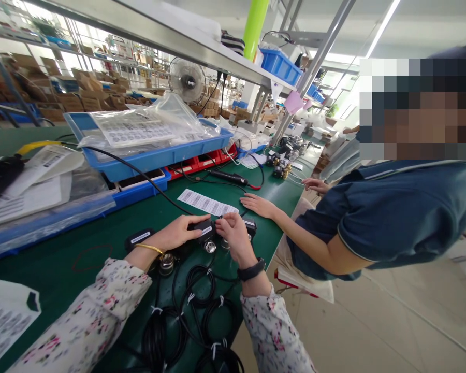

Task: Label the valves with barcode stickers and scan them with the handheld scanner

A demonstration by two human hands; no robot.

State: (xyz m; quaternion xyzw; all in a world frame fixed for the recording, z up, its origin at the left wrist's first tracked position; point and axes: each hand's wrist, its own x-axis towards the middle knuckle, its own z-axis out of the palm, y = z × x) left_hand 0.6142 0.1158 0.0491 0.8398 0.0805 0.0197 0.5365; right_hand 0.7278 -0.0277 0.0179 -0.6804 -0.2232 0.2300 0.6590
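Note:
My left hand (177,234) grips a small black box-shaped device (204,229) with a white label and a round metal fitting below it. Right beside it, my right hand (234,234) has thumb and fingers pinched together at the device's end; what they hold, if anything, is hidden. Another black device (249,226) lies partly behind my right hand. To the left, under my left wrist, is a similar labelled black device (140,238), with a metal fitting (166,264) near it. Coiled black cables (159,331) with white ties lie in front of me.
A sheet of barcode labels (207,202) lies behind the devices. A blue tray (159,155) with plastic bags stands at the back, near red bins (194,165) and a black pen-shaped tool (229,177). On the right sits a co-worker, one hand (258,205) on the green table (62,280).

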